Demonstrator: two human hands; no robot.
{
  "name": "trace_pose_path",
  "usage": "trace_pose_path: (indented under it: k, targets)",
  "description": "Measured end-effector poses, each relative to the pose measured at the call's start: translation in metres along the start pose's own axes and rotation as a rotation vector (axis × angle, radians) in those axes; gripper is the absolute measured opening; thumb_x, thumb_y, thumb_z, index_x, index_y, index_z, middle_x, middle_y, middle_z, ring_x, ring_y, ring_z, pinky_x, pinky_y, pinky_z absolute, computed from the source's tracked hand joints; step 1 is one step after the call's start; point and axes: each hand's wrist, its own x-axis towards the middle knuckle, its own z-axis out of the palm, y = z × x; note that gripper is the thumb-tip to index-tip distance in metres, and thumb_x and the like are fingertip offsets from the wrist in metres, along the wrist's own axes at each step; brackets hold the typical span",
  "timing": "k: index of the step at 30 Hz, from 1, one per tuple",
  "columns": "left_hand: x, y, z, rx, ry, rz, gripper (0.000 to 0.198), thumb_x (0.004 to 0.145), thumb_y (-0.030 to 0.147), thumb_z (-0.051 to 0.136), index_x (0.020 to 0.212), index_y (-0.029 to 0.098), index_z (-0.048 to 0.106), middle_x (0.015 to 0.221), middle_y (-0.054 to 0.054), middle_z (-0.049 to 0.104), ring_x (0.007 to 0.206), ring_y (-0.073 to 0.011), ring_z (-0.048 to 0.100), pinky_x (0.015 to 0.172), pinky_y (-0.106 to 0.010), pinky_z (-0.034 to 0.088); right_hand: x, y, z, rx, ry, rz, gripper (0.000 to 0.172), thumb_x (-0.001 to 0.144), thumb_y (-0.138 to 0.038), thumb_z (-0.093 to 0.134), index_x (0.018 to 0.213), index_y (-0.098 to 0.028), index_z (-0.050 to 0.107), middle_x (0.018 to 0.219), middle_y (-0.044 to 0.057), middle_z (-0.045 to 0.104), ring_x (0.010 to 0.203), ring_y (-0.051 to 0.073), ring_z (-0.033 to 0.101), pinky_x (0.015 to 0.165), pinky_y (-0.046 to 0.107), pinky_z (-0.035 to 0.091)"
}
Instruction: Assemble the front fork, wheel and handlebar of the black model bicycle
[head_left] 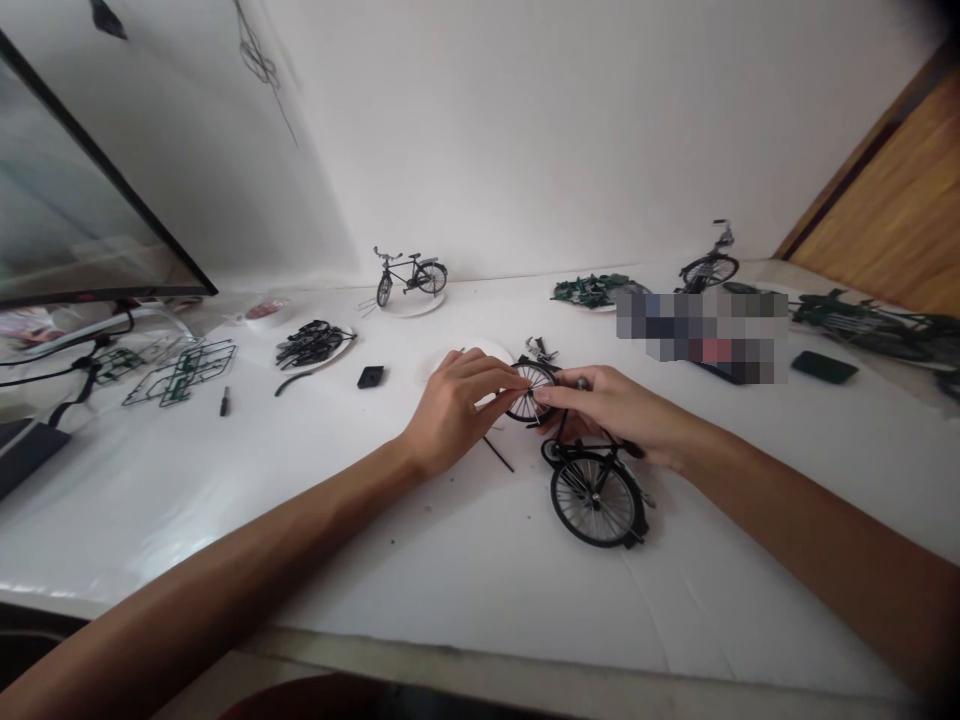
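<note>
A small black model bicycle lies on its side on the white table, rear wheel toward me. My left hand pinches the front wheel at its hub, fingers closed on it. My right hand rests over the bicycle's frame, its fingers pressed together on the same wheel from the right. A thin dark tool tip shows between those fingers; I cannot name it. A thin black rod lies just below my left hand.
A finished black model bicycle stands on a white plate at the back. Black parts fill a plate; green sprues and a small screwdriver lie left. A monitor stands far left. More bicycles and green parts sit right.
</note>
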Motion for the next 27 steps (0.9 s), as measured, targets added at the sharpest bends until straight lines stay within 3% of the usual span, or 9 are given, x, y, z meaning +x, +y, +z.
trace_pose_path:
  k: [10,15,21,27]
  targets:
    - [0.000,0.007,0.000,0.044,-0.023,-0.096,0.008,0.092,0.023,0.062,0.094,0.020,0.070,0.093,-0.001,0.074,0.086,-0.0166,0.061,0.082,-0.034,0.041,0.000,-0.001,0.004,-0.026,0.033,0.022,0.024,0.084,-0.039,0.070,0.092,-0.016,0.069,0.082,0.010,0.077,0.073,0.016,0.073,0.064,0.021,0.058]
    - [0.001,0.005,0.000,0.029,-0.018,-0.066,0.007,0.092,0.023,0.064,0.093,0.019,0.069,0.091,-0.002,0.073,0.087,-0.0171,0.061,0.084,-0.035,0.041,-0.001,-0.002,0.004,-0.053,0.015,0.030,0.028,0.083,-0.042,0.071,0.094,-0.016,0.069,0.081,0.010,0.076,0.070,0.016,0.071,0.063,0.021,0.057]
    - [0.002,0.008,-0.002,-0.299,-0.025,-0.192,0.005,0.090,0.019,0.063,0.093,0.017,0.066,0.114,-0.009,0.068,0.106,-0.0192,0.063,0.092,-0.036,0.048,-0.001,-0.002,0.003,-0.066,-0.023,0.002,0.025,0.085,-0.040,0.069,0.095,-0.017,0.070,0.080,0.009,0.075,0.074,0.019,0.072,0.065,0.025,0.058]
    - [-0.001,0.013,-0.002,-0.495,-0.067,-0.394,0.011,0.092,0.025,0.059,0.094,0.016,0.066,0.128,-0.011,0.062,0.117,-0.0246,0.059,0.083,-0.033,0.055,0.000,0.000,0.003,-0.053,-0.020,0.006,0.021,0.085,-0.038,0.068,0.090,-0.018,0.069,0.077,0.008,0.075,0.071,0.018,0.071,0.062,0.023,0.057]
